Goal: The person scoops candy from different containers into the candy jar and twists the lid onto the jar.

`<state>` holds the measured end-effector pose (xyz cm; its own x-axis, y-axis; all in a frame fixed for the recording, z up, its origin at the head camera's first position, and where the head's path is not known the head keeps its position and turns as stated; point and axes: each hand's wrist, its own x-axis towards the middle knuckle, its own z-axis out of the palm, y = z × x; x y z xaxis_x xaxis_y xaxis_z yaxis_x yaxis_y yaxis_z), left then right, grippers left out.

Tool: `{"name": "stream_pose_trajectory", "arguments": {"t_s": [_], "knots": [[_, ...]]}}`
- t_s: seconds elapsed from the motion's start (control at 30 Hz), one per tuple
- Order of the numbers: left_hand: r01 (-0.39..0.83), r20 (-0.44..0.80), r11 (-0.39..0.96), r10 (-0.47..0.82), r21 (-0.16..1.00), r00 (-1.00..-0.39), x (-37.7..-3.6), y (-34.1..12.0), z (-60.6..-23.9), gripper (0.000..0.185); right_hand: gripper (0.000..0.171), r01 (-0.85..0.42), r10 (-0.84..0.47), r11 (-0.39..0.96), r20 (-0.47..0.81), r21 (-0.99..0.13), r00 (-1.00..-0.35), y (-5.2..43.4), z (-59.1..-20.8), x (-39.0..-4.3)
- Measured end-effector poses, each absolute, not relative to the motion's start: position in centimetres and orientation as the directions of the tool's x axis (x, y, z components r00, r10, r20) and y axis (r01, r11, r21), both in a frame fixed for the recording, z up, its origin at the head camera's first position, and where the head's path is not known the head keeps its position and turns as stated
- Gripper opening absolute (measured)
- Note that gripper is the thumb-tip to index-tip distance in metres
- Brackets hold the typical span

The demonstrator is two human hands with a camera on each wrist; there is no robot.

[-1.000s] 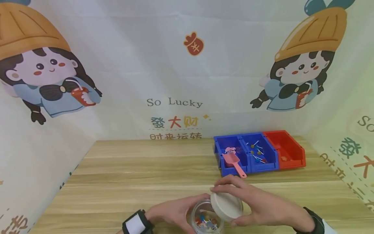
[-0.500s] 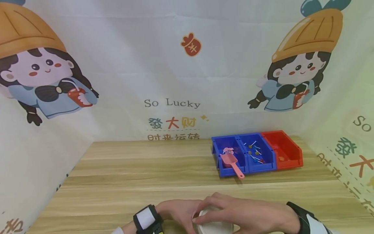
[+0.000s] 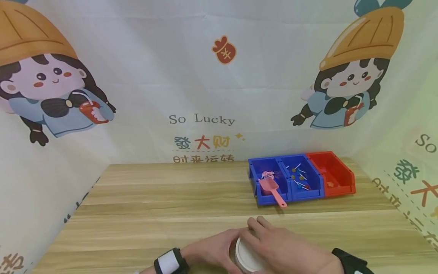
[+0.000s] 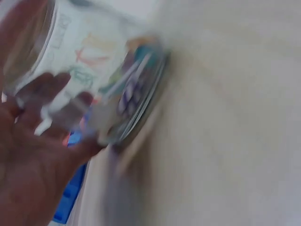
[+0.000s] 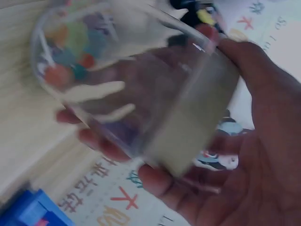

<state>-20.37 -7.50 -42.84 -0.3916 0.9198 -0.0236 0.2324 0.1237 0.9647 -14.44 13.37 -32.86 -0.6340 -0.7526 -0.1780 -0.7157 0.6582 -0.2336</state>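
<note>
We see jar (image 3: 247, 257) at near table (image 3: 171, 205) edge, between both hands. Left hand (image 3: 208, 253) curls round glass body; right hand (image 3: 284, 251) grips white lid (image 3: 248, 258) on top. Wrist views alone show colourful bits (image 5: 70, 52) inside jar. Farther right: pink scoop (image 3: 272, 188) in blue bins (image 3: 287, 179), red bin (image 3: 332, 177) beside.

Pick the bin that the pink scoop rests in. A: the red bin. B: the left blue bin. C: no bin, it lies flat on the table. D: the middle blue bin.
B: the pink scoop sits in the left blue bin, with its handle sticking out over that bin's front edge towards the person.
</note>
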Motion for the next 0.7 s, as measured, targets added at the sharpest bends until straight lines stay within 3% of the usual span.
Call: {"name": "stream_pose_trajectory", "arguments": {"t_s": [0.07,0.17,0.3,0.4,0.5,0.63,0.7], "knots": [[0.21,-0.02,0.132,0.886,0.969,-0.464,-19.7,-7.3,-43.0,0.068,0.082,-0.689,-0.709,0.706,-0.177,-0.165,-0.683,13.0,-33.4,-14.4],[0.186,0.015,0.094,0.86,0.978,-0.51,-18.9,-6.9,-43.2,0.072,0.086,-0.639,-0.646,0.763,-0.163,-0.103,-0.746,12.4,-33.9,-14.2],[0.137,0.078,-0.006,0.843,0.991,-0.532,-18.2,-6.2,-43.4,0.075,0.086,-0.574,-0.575,0.818,-0.039,-0.02,-0.817,11.6,-34.7,-13.6],[0.158,0.08,0.011,0.826,0.987,-0.558,-18.0,-6.2,-43.4,0.075,0.087,-0.556,-0.556,0.831,-0.002,-0.008,-0.831,11.6,-34.9,-13.4],[0.148,0.029,0.066,0.826,0.987,-0.563,-18.1,-6.5,-43.4,0.077,0.082,-0.591,-0.601,0.799,-0.101,-0.112,-0.793,12.2,-34.4,-13.5],[0.044,-0.047,0.079,0.865,0.996,-0.5,-18.6,-7.2,-43.2,0.075,0.073,-0.693,-0.736,0.676,-0.182,-0.251,-0.652,13.3,-33.7,-13.9],[0.028,-0.054,0.075,0.886,0.997,-0.461,-19.1,-7.3,-43.1,0.073,0.067,-0.742,-0.786,0.617,-0.163,-0.263,-0.596,13.7,-33.6,-14.0]]}}
